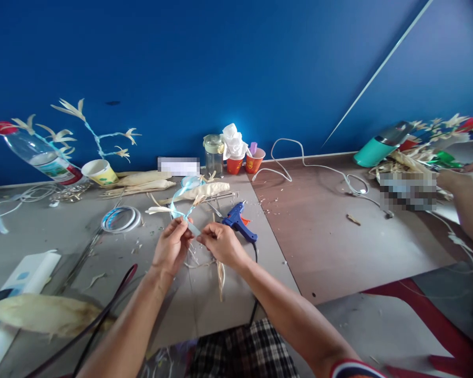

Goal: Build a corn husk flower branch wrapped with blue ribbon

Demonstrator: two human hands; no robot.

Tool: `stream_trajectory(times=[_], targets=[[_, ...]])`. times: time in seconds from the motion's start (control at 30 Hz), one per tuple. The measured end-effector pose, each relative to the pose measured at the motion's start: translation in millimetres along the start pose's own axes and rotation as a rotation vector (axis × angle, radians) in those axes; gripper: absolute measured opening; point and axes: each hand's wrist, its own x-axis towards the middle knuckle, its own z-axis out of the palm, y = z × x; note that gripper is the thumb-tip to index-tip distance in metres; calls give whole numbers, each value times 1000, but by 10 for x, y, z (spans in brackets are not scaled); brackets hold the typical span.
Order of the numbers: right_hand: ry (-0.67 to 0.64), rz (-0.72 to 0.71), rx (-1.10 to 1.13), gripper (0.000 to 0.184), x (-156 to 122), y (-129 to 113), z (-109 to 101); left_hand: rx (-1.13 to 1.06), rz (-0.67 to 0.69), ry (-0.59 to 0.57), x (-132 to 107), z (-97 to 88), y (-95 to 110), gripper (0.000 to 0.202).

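Between the fingertips of my left hand is a small branch wrapped in light blue tape, with pale corn-husk petals at its tip. My right hand pinches the end of a pale blue tape strip that runs from the branch. Both hands are closed and close together above the table. A blue glue gun lies just beyond my right hand. Behind the branch are a dried corn husk and a roll of light blue tape.
Rolls of tape lie left. A yellow paper cup holding a husk-flower branch stands by a tilted plastic bottle. A jar and red cups line the wall. White cable crosses right, near another person's arm.
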Motion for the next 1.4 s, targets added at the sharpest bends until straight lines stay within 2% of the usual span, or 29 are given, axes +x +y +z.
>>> stream_trajectory(times=[0.13, 0.33, 0.4, 0.6, 0.77, 0.9, 1.07, 1.13, 1.27, 1.4], targets=[[-83, 79, 26, 17, 19, -33, -76, -10, 28, -11, 63, -68, 47, 29], [-126, 61, -52, 17, 46, -56, -215, -54, 17, -46, 130, -150, 104, 22], [-90, 70, -35, 14, 80, -25, -251, -90, 39, -44, 168, -196, 129, 21], [155, 56, 74, 23, 178, 29, -303, -137, 151, -8, 267, -314, 272, 17], [151, 15, 155, 20, 193, 61, -272, -192, 234, -43, 258, -329, 400, 18], [107, -9, 195, 18, 198, 90, -245, -212, 200, -93, 212, -286, 401, 13], [70, 61, 340, 14, 207, 73, -233, -198, 61, -227, 90, -187, 341, 13], [62, 76, 379, 13, 201, 48, -221, -211, 34, -236, 51, -172, 346, 14], [41, 70, 359, 14, 159, -60, -187, -270, 63, -248, 53, -197, 390, 11], [-19, 23, 239, 17, 187, -224, -203, -303, 88, -228, 117, -249, 406, 11]])
